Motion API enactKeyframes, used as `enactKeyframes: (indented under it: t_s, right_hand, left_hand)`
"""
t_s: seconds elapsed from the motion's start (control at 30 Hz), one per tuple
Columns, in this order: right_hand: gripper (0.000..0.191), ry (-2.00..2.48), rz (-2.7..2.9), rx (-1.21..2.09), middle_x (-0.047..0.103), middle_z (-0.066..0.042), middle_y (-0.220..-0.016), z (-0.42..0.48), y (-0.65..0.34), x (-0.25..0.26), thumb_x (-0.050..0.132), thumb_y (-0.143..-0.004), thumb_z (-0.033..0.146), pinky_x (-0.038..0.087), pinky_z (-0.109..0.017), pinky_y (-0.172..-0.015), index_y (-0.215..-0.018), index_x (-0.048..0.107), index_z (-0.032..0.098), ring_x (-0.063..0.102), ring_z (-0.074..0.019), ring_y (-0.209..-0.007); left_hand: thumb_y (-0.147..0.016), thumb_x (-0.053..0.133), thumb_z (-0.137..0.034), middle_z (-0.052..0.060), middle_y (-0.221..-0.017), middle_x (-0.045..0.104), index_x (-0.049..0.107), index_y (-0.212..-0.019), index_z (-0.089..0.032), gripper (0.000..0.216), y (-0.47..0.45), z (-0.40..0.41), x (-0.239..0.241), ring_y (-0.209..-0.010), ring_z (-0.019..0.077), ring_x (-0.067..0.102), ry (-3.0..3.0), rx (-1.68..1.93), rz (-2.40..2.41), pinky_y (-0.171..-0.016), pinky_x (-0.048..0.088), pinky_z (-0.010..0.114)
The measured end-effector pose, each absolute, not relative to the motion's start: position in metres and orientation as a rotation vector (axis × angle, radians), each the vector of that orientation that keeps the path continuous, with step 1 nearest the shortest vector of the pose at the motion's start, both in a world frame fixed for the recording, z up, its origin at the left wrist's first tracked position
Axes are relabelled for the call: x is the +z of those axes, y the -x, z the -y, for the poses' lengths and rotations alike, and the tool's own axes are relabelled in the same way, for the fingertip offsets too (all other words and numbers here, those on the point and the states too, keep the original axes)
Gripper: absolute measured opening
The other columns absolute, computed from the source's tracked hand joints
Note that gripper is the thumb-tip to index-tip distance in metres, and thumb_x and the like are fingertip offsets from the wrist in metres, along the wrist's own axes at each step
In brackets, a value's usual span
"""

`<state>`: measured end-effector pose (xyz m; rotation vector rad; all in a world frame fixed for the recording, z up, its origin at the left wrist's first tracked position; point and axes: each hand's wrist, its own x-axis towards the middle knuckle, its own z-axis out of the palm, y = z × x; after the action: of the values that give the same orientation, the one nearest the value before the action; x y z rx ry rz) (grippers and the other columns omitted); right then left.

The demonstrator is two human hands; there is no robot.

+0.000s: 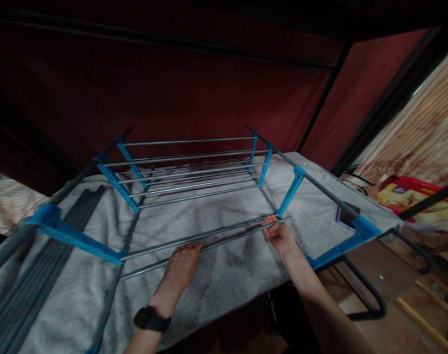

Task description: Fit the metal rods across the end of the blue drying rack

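Note:
A grey metal rack frame (194, 172) with blue plastic connectors lies on a grey fabric-covered surface (227, 275). My left hand (182, 265), with a black watch on the wrist, closes its fingers over two thin grey rods (224, 233) near the front. Further right, my right hand (279, 233) pinches the right end of the same rods beside a blue connector (290, 194). The rods' left ends meet a long blue bar (76, 238).
Several dark grey tubes (43, 265) lie in a bundle at the left. A dark phone-like object (347, 215) rests near the right edge. Dark red fabric walls close the back. A black curved leg (371, 295) and a wooden floor lie at the right.

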<state>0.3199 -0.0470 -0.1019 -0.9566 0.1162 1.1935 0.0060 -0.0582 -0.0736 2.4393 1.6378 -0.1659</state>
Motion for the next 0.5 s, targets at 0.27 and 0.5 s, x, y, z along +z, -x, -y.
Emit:
enactKeyframes:
  t_s: [0.27, 0.5]
  right_hand:
    - [0.049, 0.972, -0.124, 1.212, 0.070, 0.005, -0.077, 0.047, -0.322, -0.102, 0.042, -0.061, -0.013, 0.061, -0.019, -0.066, -0.090, 0.062, 0.020, 0.068, -0.0087, -0.063]
    - [0.049, 1.013, -0.158, 1.239, 0.068, 0.004, -0.079, 0.050, -0.321, -0.094, 0.040, -0.060, -0.014, 0.060, -0.017, -0.066, -0.090, 0.062, 0.020, 0.068, -0.0081, -0.065]
  left_hand:
    - [-0.100, 0.037, -0.010, 0.014, -0.127, 0.071, 0.067, -0.128, -0.015, 0.042, -0.009, 0.059, -0.079, -0.120, 0.0251, 0.065, -2.486, -0.204, -1.638, -0.105, 0.047, 0.039]
    - [-0.099, 0.037, -0.012, 0.014, -0.123, 0.071, 0.067, -0.125, -0.017, 0.040, -0.006, 0.059, -0.087, -0.116, 0.0249, 0.066, -2.511, -0.160, -1.632, -0.104, 0.048, 0.039]
